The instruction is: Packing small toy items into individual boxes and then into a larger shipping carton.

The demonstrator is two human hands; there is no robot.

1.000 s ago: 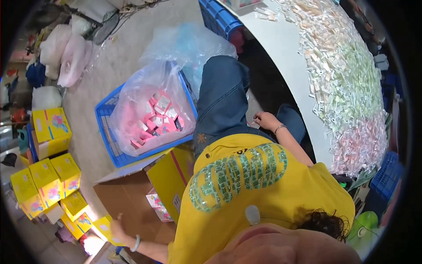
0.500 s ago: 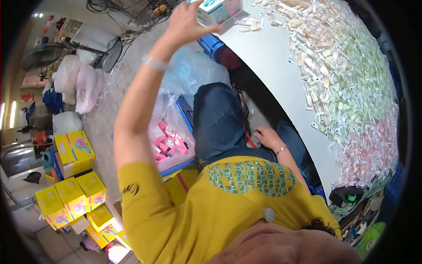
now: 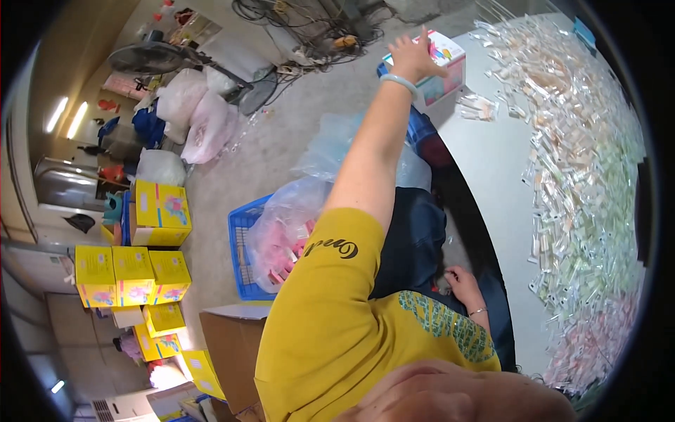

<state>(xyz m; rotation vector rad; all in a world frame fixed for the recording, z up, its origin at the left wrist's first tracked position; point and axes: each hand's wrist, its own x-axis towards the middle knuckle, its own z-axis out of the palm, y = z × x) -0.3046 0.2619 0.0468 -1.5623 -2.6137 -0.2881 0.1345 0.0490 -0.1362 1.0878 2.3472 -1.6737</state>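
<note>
My left arm is stretched far out, and my left hand (image 3: 416,60) has its fingers spread beside a white, pink and teal carton (image 3: 446,70) at the far left end of the white table (image 3: 485,162). The hand covers part of the carton; whether it touches it, I cannot tell. A few clear-wrapped small packets (image 3: 477,107) lie just right of the carton. My right hand (image 3: 463,285) hangs low by my lap near the table edge, fingers loosely apart, with nothing visible in it. A wide heap of small wrapped packets (image 3: 576,162), beige, green and pink, covers the table's right side.
A blue crate (image 3: 239,243) lined with a clear bag (image 3: 288,204) holds pink-and-white pieces on the floor at left. Several yellow cartons (image 3: 133,271) are stacked beyond it. An open brown carton (image 3: 235,344), a floor fan (image 3: 148,56), filled bags (image 3: 211,126) and tangled cables (image 3: 302,28) stand around.
The view has swung left, so everything sits further right in the picture. My left hand, earlier raised beside the carton, is now stretched out further over its left side. My right hand stays low.
</note>
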